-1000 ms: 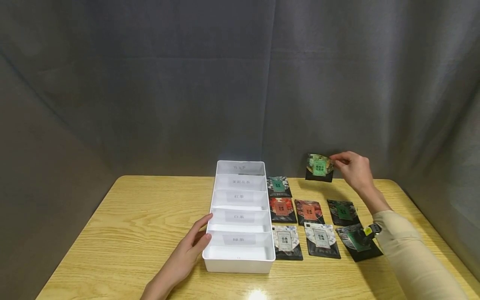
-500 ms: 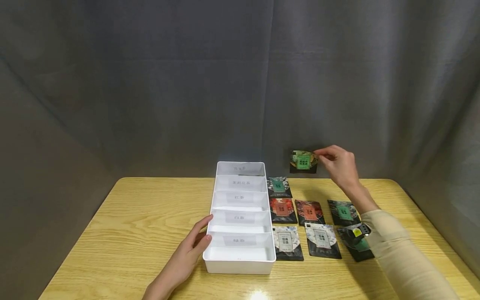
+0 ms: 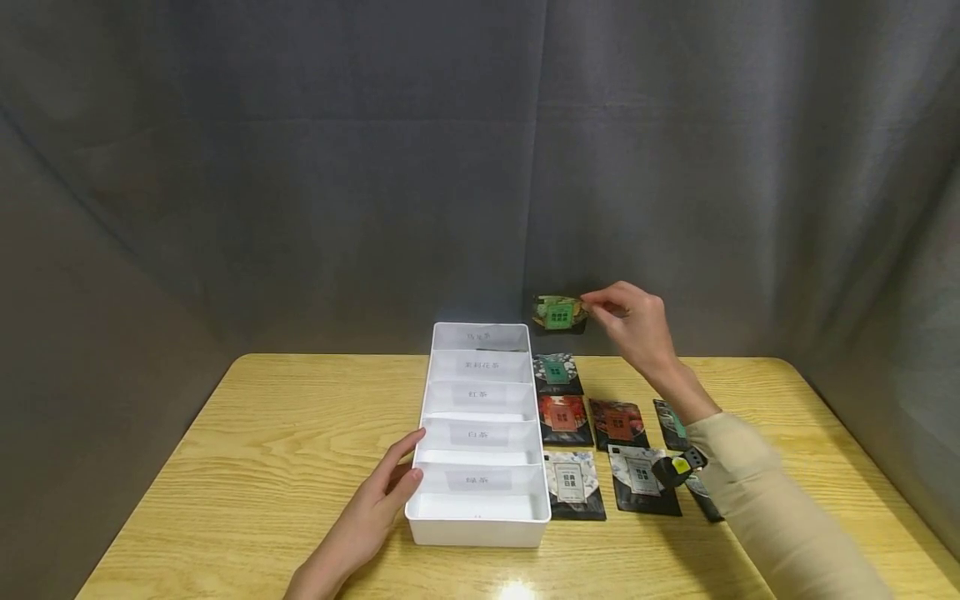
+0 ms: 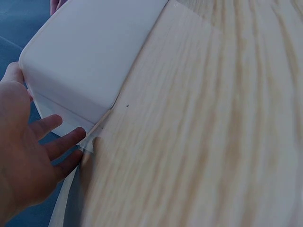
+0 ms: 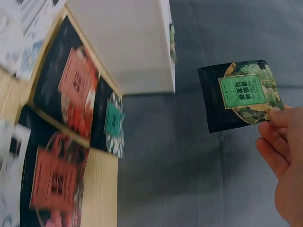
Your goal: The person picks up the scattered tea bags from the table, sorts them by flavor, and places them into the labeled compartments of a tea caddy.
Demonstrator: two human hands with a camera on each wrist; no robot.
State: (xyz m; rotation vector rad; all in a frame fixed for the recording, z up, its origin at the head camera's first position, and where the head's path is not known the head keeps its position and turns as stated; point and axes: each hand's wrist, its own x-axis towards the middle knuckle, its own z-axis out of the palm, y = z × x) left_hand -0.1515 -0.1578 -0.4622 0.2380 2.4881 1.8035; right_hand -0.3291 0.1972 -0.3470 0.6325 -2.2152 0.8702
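Note:
My right hand (image 3: 633, 321) pinches the edge of a black tea packet (image 3: 559, 315) with a green label and fruit picture. It hangs in the air near the far right corner of a white divided box (image 3: 478, 533). In the right wrist view, thumb and fingers hold the packet (image 5: 239, 94) by one corner, label facing up. My left hand (image 3: 367, 508) touches the left side of the box near its front end. Seen from the left wrist, those fingers (image 4: 64, 144) lie loosely spread beside the box wall. Paper labels mark the box's compartments.
Right of the box lie more tea packets: a green-labelled one (image 3: 557, 372), red ones (image 3: 564, 418) and white ones (image 3: 572, 483). Others lie partly under the right forearm. Grey cloth (image 3: 375, 167) hangs behind the wooden table (image 3: 262, 467).
My right hand has carried the green-labelled tea packet leftward and slightly up, toward the far end of the box. The left hand and the box have stayed put.

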